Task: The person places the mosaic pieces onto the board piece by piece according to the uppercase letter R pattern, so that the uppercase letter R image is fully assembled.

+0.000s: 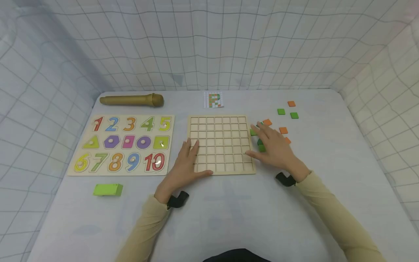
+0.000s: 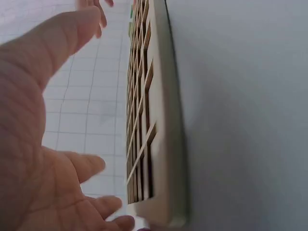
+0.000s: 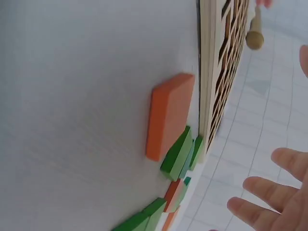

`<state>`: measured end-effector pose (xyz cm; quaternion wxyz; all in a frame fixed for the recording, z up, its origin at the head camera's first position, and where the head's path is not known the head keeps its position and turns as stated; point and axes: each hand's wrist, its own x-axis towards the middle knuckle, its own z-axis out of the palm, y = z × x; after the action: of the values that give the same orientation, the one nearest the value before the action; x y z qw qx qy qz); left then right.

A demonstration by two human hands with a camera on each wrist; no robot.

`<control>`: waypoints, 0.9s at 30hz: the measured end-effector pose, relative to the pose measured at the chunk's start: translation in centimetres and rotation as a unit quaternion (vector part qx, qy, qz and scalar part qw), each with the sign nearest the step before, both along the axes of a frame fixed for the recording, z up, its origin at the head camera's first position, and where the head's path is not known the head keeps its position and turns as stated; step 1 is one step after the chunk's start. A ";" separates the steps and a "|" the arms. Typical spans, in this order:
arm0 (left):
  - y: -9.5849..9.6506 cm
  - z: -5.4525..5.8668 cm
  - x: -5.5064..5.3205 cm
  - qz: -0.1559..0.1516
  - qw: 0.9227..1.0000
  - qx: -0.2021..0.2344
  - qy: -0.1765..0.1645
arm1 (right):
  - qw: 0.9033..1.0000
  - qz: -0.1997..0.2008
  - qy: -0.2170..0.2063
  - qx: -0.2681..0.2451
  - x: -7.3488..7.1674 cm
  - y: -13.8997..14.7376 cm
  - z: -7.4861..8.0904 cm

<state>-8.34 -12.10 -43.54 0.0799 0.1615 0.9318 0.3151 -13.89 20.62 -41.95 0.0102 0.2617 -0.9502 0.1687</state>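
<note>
Wooden grid board [image 1: 223, 149] is lying between your left hand [image 1: 184, 167] and right hand [image 1: 275, 148], both spread.
Head: tiles [image 1: 283, 130] are lying around your right hand. Left wrist: a nudge could be skewing the board. Right wrist: a low sweep could be scattering tiles.

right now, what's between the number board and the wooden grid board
Head view: the left hand is over the lower part of the gap between the number board and the wooden grid board; the upper part is bare white tabletop.
</note>
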 end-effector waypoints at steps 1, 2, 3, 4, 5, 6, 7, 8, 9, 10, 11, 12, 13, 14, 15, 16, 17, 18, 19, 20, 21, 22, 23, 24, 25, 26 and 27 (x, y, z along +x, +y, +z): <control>0.2 -0.2 0.1 0.007 1.000 0.011 -0.012 | 1.000 -0.007 -0.002 -0.014 -0.2 0.1 0.0; 0.3 -0.4 0.2 0.013 1.000 0.018 -0.019 | 0.999 -0.016 -0.007 -0.029 -0.5 0.2 0.0; 0.4 -0.6 0.3 0.019 0.999 0.022 -0.024 | 0.999 -0.027 -0.017 -0.042 -0.8 0.3 0.1; 0.5 -0.7 0.4 0.025 0.999 0.025 -0.026 | 0.998 -0.039 -0.024 -0.052 -1.1 0.4 0.1; 0.6 -0.9 0.4 0.029 0.999 0.026 -0.026 | 0.996 -0.050 -0.029 -0.061 -1.4 0.5 0.1; 0.7 -1.0 0.5 0.033 0.999 0.026 -0.025 | 0.995 -0.063 -0.033 -0.070 -1.8 0.7 0.1; 0.8 -1.2 0.5 0.034 0.999 0.022 -0.022 | 0.994 -0.073 -0.034 -0.079 -2.1 0.9 0.2; 0.8 -1.3 0.5 0.035 0.999 0.017 -0.017 | 0.992 -0.084 -0.035 -0.087 -2.5 1.1 0.2; 0.9 -1.5 0.6 0.035 0.999 0.012 -0.009 | 0.991 -0.093 -0.035 -0.095 -2.9 1.3 0.2; 0.9 -1.7 0.6 0.035 0.999 0.004 0.000 | 0.989 -0.101 -0.033 -0.100 -3.3 1.5 0.2; 1.0 -1.8 0.6 0.035 0.999 -0.004 0.010 | 0.988 -0.108 -0.032 -0.109 -3.7 1.7 0.3; 1.0 -2.0 0.6 0.036 0.999 -0.008 0.021 | 0.986 -0.114 -0.032 -0.117 -4.0 1.9 0.3; 1.1 -2.1 0.7 0.038 0.999 -0.013 0.031 | 0.985 -0.119 -0.034 -0.123 -4.4 2.2 0.2; 1.2 -2.2 0.7 0.040 0.998 -0.015 0.040 | 0.983 -0.124 -0.035 -0.127 -4.7 2.4 0.2; 1.2 -2.4 0.7 0.044 0.998 -0.018 0.048 | 0.983 -0.128 -0.037 -0.130 -5.0 2.5 0.2; 1.3 -2.5 0.8 0.047 0.997 -0.023 0.054 | 0.982 -0.131 -0.039 -0.129 -5.4 2.7 0.2; 1.3 -2.6 0.8 0.050 0.997 -0.026 0.060 | 0.982 -0.134 -0.040 -0.129 -5.6 2.8 0.1; 1.4 -2.7 0.8 0.052 0.996 -0.028 0.065 | 0.981 -0.138 -0.043 -0.127 -5.9 2.9 0.1; 1.4 -2.8 0.8 0.055 0.996 -0.031 0.069 | 0.981 -0.143 -0.046 -0.123 -6.1 3.0 0.1; 1.5 -2.9 0.8 0.057 0.995 -0.035 0.072 | 0.980 -0.148 -0.049 -0.121 -6.3 3.1 0.1; 1.5 -3.0 0.8 0.059 0.995 -0.038 0.075 | 0.979 -0.153 -0.054 -0.120 -6.5 3.1 0.1; 1.5 -3.0 0.8 0.060 0.994 -0.040 0.077 | 0.978 -0.159 -0.060 -0.121 -6.6 3.1 0.1; 1.5 -3.0 0.8 0.061 0.994 -0.041 0.080 | 0.976 -0.165 -0.065 -0.122 -6.7 3.2 0.1; 1.5 -3.1 0.8 0.061 0.994 -0.042 0.083 | 0.975 -0.171 -0.068 -0.123 -6.8 3.2 0.1; 1.5 -3.1 0.8 0.062 0.994 -0.043 0.083 | 0.974 -0.177 -0.072 -0.124 -6.9 3.2 0.1; 1.5 -3.1 0.7 0.062 0.993 -0.046 0.085 | 0.973 -0.182 -0.074 -0.124 -7.0 3.2 0.0; 1.5 -3.1 0.7 0.062 0.993 -0.046 0.086 | 0.972 -0.186 -0.076 -0.121 -7.1 3.2 0.0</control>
<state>-7.63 -10.64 -46.64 -0.0125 0.1258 0.9571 0.2609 -20.97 23.86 -41.98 0.0009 0.0632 -0.9527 0.2972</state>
